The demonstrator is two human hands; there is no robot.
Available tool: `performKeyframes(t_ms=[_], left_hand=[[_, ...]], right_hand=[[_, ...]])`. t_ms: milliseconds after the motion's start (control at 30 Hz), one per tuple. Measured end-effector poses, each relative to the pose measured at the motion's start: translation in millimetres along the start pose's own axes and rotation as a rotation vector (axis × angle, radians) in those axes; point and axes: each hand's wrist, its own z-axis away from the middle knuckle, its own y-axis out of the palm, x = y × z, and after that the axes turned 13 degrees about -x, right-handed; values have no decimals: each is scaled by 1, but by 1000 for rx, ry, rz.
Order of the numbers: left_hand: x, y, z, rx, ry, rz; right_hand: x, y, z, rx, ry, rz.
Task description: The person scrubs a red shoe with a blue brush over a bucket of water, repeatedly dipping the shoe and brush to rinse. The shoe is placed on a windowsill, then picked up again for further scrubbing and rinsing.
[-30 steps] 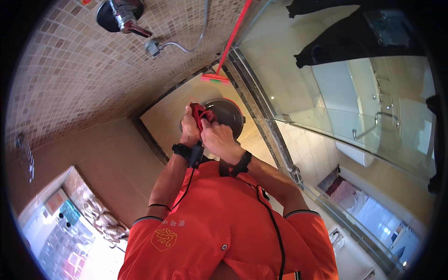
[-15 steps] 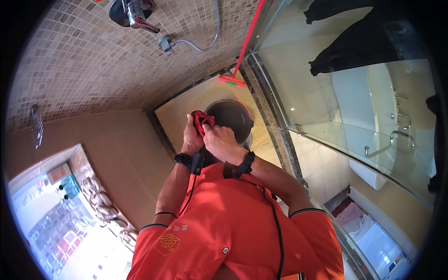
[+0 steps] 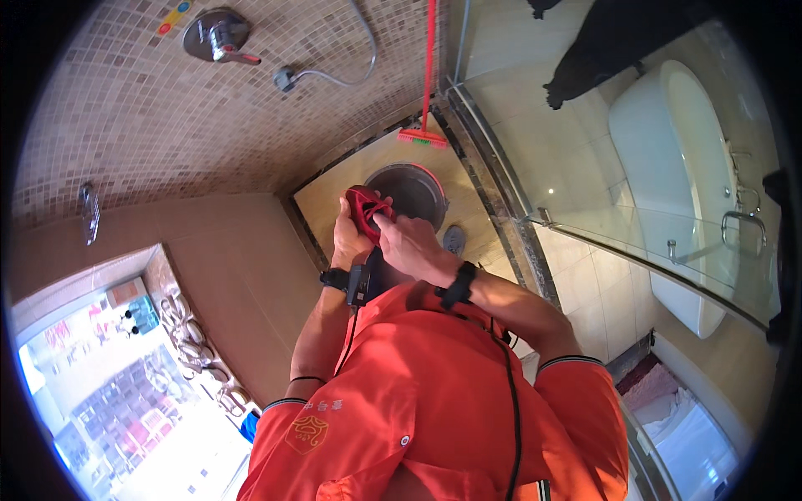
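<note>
A small glossy red shoe [image 3: 364, 205], as far as its shape shows, is held up in front of me with its dark opening facing me. My left hand [image 3: 349, 235] is closed round its left side and underside. From the right, my right hand [image 3: 411, 247] reaches across, with its fingers pressed to the opening and partly inside it. Whether those fingertips pinch anything is hidden. Just beyond both hands, a dark round bucket [image 3: 413, 196] with a reddish rim stands on the shower floor, and the shoe overlaps its near left edge.
A red-handled broom [image 3: 423, 137] leans in the far corner. The glass partition [image 3: 652, 250] runs along the right, with a white bathtub [image 3: 668, 150] behind it. Several pale shoes [image 3: 188, 338] line the window ledge at left. A shower valve [image 3: 219, 37] and hose are on the tiled wall.
The view has shifted, so the wall fittings and bathtub show more fully. The red shoe is tilted more upright, and my right fingers have moved further into its opening.
</note>
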Motion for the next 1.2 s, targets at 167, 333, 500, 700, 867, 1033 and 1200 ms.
performKeyframes(t_ms=[167, 333, 500, 700, 867, 1033, 1200], left_hand=[[4, -15, -12, 7, -26, -46], [2, -20, -6, -10, -20, -54], [15, -24, -4, -78, -26, -94], [-13, -23, 10, -53, 42, -74], [13, -20, 3, -15, -4, -71], [-3, -30, 3, -97, 28, -93], [-15, -30, 12, 57, -40, -78]], right_hand=[[-6, -1, 9, 142, 39, 9], [-2, -19, 23, 104, -17, -6], [-3, -6, 11, 92, 8, 38], [1, -24, 16, 173, -94, -72], [1, -9, 9, 94, -74, 43], [1, -7, 10, 257, -53, 27], [1, -26, 16, 200, -93, -102]])
